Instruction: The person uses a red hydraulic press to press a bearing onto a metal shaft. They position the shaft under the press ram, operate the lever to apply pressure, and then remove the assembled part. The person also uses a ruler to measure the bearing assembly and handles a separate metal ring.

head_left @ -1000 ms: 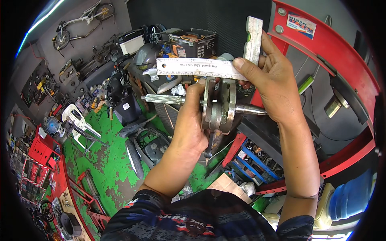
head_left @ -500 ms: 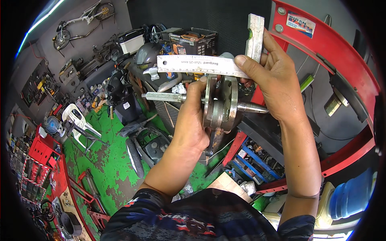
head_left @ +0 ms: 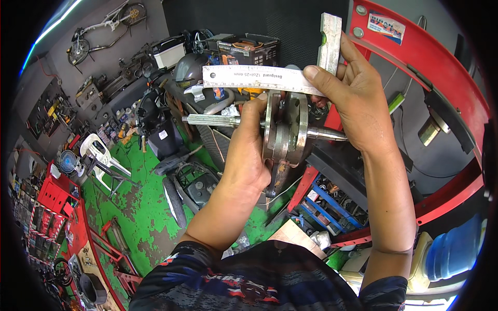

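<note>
**Square laid across a crankshaft held in the air**

The left hand grips a crankshaft from the left, fingers clenched around the near web with the thumb up along its face. The crankshaft is held in front of the chest, above the green floor. Its two round webs stand on edge, side by side, and its shafts stick out level to either side: a long splined one to the left, a shorter plain one to the right. The rod hangs down between the webs, below the hand.

The right hand grasps a square at its corner. The thumb presses on the steel blade and the fingers wrap the thick stock, which stands upright above the hand. The blade runs level to the left and lies across the top edges of both webs; whether it touches both cannot be told.

Behind the hands stands a motorcycle with its seat off. A white plastic chair sits to the left on the floor. A red steel frame curves down the right side, and a blue water bottle stands at lower right.
</note>
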The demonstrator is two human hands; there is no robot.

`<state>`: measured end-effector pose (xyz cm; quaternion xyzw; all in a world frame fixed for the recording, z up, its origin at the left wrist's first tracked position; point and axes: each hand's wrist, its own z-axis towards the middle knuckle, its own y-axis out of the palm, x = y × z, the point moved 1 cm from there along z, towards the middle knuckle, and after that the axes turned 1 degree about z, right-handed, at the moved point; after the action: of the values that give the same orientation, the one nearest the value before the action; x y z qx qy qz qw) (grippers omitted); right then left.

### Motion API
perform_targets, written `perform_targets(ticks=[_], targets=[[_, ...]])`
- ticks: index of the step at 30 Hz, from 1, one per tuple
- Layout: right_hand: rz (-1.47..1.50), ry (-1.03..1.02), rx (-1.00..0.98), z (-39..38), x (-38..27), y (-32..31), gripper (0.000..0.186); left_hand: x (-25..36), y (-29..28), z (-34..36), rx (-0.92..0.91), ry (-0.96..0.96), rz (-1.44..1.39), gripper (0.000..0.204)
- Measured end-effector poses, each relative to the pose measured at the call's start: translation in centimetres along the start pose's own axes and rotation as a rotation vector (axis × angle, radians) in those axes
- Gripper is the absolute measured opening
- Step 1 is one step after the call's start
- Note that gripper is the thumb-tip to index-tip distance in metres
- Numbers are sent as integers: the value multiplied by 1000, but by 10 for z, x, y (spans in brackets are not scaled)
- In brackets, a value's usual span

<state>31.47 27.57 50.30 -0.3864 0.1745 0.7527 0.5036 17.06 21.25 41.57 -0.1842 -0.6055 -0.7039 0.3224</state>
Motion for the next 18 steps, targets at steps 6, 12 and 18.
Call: perform_targets(ticks=[6, 12, 18], targets=[[-3, -15, -1, -1, 2, -2, 72, -1, 2, 0, -13, -2, -10, 59], [5, -5, -8, -2, 1, -4, 72, -2, 1, -1, 4, 2, 31, 60], [4, -16, 14, -2, 5, -5, 71, -3, 3, 0, 11, -3, 32, 61]])
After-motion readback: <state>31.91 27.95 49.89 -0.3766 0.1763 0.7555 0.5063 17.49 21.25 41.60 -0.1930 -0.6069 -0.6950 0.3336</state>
